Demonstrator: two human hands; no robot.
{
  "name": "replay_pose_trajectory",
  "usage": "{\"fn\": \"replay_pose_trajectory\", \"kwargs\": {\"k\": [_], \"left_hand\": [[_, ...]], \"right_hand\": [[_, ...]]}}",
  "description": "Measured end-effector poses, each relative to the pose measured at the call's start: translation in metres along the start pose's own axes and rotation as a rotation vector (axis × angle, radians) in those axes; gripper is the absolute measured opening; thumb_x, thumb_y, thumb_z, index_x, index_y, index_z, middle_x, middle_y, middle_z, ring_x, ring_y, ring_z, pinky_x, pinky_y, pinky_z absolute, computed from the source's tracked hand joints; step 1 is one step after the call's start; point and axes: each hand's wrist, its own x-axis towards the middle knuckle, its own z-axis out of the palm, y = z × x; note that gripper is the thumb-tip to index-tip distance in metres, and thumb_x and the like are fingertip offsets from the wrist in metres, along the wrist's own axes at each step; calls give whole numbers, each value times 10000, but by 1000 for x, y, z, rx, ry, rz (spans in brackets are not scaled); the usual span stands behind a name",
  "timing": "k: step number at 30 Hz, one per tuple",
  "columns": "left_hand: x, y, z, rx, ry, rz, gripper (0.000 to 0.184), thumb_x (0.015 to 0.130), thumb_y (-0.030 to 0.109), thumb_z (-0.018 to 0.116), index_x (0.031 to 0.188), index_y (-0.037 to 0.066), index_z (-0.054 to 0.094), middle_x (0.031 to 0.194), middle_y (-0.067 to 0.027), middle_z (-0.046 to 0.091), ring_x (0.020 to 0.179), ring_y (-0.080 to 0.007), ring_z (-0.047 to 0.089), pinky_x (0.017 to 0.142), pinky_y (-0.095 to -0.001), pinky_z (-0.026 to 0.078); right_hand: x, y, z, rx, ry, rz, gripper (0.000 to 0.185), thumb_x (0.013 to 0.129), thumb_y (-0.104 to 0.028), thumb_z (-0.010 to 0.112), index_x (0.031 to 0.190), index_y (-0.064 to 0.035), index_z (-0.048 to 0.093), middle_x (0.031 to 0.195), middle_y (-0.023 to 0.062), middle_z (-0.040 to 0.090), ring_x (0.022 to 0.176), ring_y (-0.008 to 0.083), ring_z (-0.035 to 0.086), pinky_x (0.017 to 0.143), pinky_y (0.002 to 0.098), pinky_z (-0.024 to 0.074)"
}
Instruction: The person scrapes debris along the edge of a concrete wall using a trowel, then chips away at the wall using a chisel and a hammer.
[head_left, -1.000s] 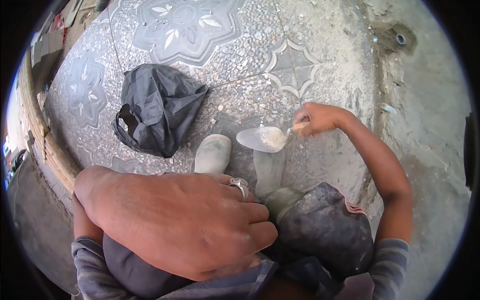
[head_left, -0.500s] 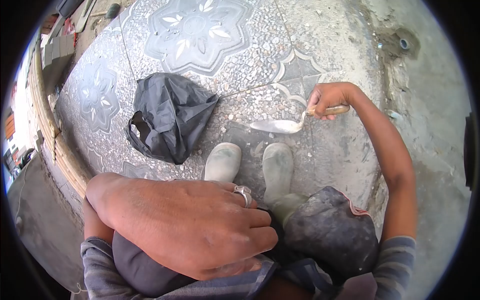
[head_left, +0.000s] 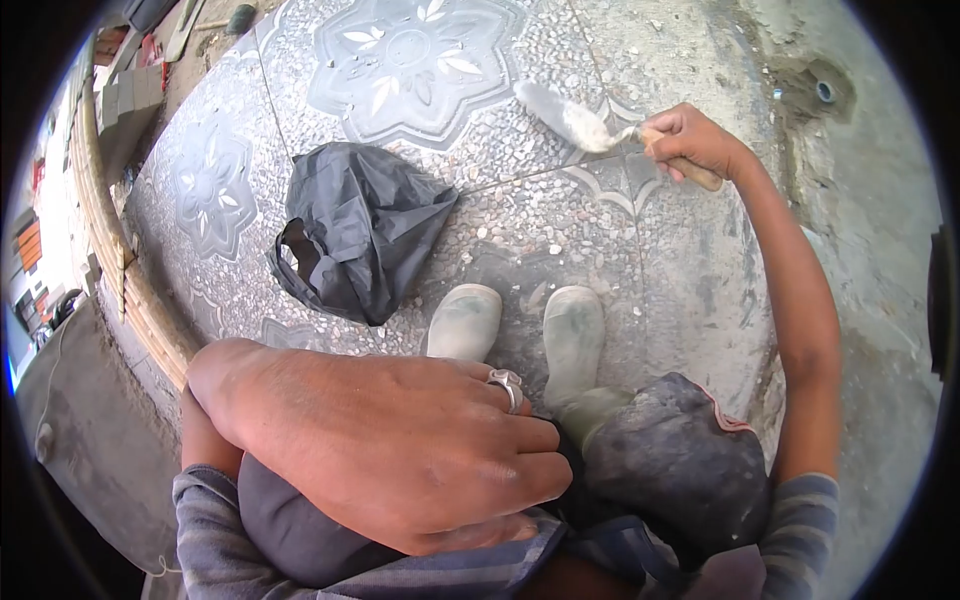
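In the head view, gripping the trowel (head_left: 568,120) by its wooden handle in the right hand (head_left: 697,143), with fingers clamped round it, and pointing the blade across the patterned tiles (head_left: 405,50), beyond the pale boots (head_left: 466,318) and up to the right of the black bag (head_left: 375,230). Holding the left hand (head_left: 390,440) over the lap, with fingers together and bent; cannot tell whether gripping anything underneath.

The trowel's blade (head_left: 560,114) looks metal, its handle (head_left: 701,176) wood, the bag (head_left: 375,230) crinkled plastic.
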Motion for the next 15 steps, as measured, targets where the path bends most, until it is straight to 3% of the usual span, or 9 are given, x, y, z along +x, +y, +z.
{"fn": "replay_pose_trajectory", "kwargs": {"k": [5, 7, 11, 15], "left_hand": [[2, 1, -2, -29, -41, -38, 262, 1001, 269, 588, 1013, 9, 559, 894, -124, 535, 833, -305, 606, 722, -420, 512], [3, 2, -2, -43, -51, -50, 261, 1000, 266, 588, 1014, 7, 560, 894, -124, 535, 835, -306, 605, 721, -421, 515], [7, 2, -4, -55, -78, -61, 262, 1001, 263, 587, 1021, 3, 564, 897, -129, 546, 836, -309, 606, 716, -424, 524], [6, 2, -3, -40, -66, -50, 270, 1000, 263, 589, 1039, -3, 568, 907, -136, 561, 834, -312, 618, 699, -424, 530]], "right_hand": [[13, 9, 101, 85, -594, 257, 242, 862, -94, 703, 1028, 82, 678, 737, 108, 690, 543, 108, 644, 430, 257, 519], [20, 19, 136, 151, -666, 251, 230, 878, -54, 685, 1055, 90, 661, 750, 125, 690, 549, 118, 647, 431, 247, 525], [16, 2, 109, 165, -439, 107, 177, 930, -94, 658, 1019, 59, 661, 751, 111, 693, 524, 96, 616, 450, 219, 538], [19, 3, -3, 245, 310, -139, 167, 936, -108, 658, 1036, 26, 658, 751, 89, 682, 504, 77, 592, 454, 199, 536]]}}
